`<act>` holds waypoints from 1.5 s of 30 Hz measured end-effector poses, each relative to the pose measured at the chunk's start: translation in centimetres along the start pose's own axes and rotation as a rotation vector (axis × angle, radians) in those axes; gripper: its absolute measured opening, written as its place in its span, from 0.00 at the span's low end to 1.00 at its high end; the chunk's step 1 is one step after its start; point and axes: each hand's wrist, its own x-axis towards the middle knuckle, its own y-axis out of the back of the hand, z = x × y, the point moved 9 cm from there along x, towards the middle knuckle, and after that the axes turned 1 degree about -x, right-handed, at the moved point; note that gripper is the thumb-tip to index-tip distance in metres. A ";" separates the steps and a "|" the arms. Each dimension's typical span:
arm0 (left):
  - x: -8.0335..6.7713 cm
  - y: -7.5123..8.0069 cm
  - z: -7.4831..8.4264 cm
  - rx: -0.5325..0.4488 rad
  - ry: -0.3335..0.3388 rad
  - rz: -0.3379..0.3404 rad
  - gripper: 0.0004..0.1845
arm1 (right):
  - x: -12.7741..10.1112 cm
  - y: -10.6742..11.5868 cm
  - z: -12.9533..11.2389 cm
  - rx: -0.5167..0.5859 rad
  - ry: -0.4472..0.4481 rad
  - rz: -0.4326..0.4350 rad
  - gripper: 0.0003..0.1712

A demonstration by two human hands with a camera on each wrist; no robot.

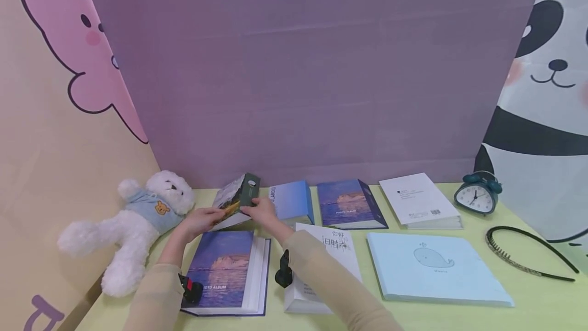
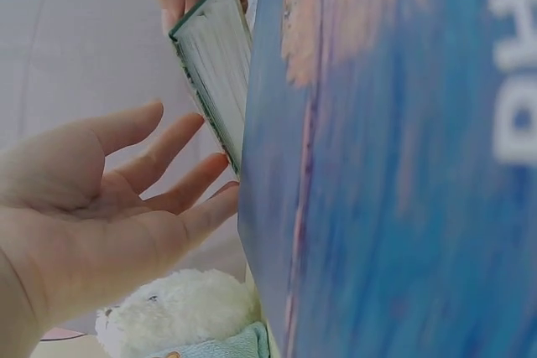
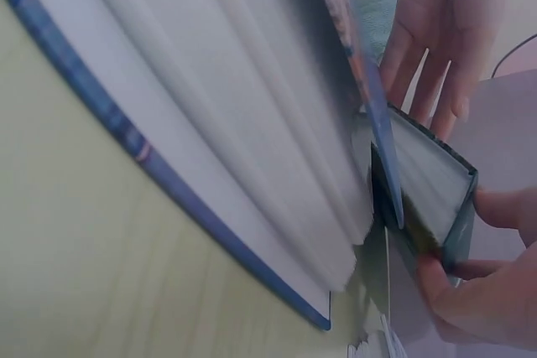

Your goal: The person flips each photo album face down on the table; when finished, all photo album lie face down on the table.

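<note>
The right hand (image 1: 263,212) has its fingers and thumb curled round the green-spined album (image 1: 239,199), holding it tilted up off the table (image 1: 528,295). The left hand (image 1: 200,219), fingers straight and relaxed, touches the album's lower edge from nine o'clock. At six o'clock of the album lies a purple photo album (image 1: 220,269); at nine o'clock a white teddy bear (image 1: 133,223); at three o'clock a light blue book (image 1: 292,201).

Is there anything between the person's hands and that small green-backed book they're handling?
Nothing visible. The right hand already grips the small book by its green spine side, and the left hand, fingers straight, touches its other edge. The big photo album lies beneath and nearer the person, not between.
</note>
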 end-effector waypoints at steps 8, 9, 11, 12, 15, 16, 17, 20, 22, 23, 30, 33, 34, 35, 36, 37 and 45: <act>0.2 -0.1 -0.3 0.047 0.023 0.001 0.25 | 0.3 -0.7 0.9 -0.047 -0.041 -0.078 0.27; 0.2 -0.2 -0.3 0.058 0.025 -0.005 0.26 | 0.3 -0.8 1.0 -0.062 -0.041 -0.092 0.27; 0.3 -0.4 -0.3 0.085 0.025 -0.027 0.26 | 0.3 -1.0 1.2 -0.084 -0.041 -0.119 0.26; 0.2 -0.5 -0.3 0.097 0.020 -0.039 0.27 | 0.2 -1.1 1.3 -0.097 -0.037 -0.131 0.27; 0.3 -0.6 -0.1 0.126 0.017 -0.059 0.28 | 0.1 -1.4 1.0 -0.137 -0.006 -0.173 0.28; 0.3 -0.6 0.0 0.136 0.017 -0.060 0.28 | 0.0 -1.4 0.9 -0.141 0.007 -0.185 0.29; 0.3 -0.6 0.0 0.142 0.018 -0.060 0.28 | -0.1 -1.5 0.7 -0.145 0.017 -0.199 0.30; 0.3 -0.6 0.3 0.153 0.024 -0.059 0.28 | -0.4 -1.7 0.3 -0.150 0.039 -0.227 0.31; 0.3 -0.6 0.3 0.156 0.031 -0.057 0.27 | -0.5 -1.8 0.3 -0.143 0.037 -0.244 0.30; 0.3 -0.6 0.3 0.164 0.032 -0.058 0.27 | -0.5 -1.9 0.3 -0.142 0.034 -0.253 0.30; 0.2 -0.6 0.5 0.189 0.030 -0.065 0.27 | -0.8 -2.4 0.2 -0.105 0.019 -0.295 0.32; 0.2 -0.7 0.6 0.184 0.026 -0.076 0.27 | -0.8 -2.5 0.3 -0.093 0.007 -0.301 0.32; 0.2 -0.8 0.6 0.182 0.026 -0.077 0.27 | -0.8 -2.5 0.3 -0.091 0.005 -0.302 0.32; 0.2 -0.8 0.6 0.183 0.027 -0.079 0.27 | -0.8 -2.5 0.3 -0.092 0.005 -0.303 0.32; 0.2 -0.8 0.7 0.188 0.027 -0.083 0.27 | -0.8 -2.6 0.3 -0.097 0.008 -0.307 0.33; 0.1 -0.8 0.7 0.191 0.027 -0.084 0.27 | -0.8 -2.6 0.3 -0.100 0.010 -0.314 0.33; 0.2 -0.9 0.5 0.170 0.023 -0.077 0.28 | -1.1 -2.8 0.5 -0.139 0.025 -0.351 0.36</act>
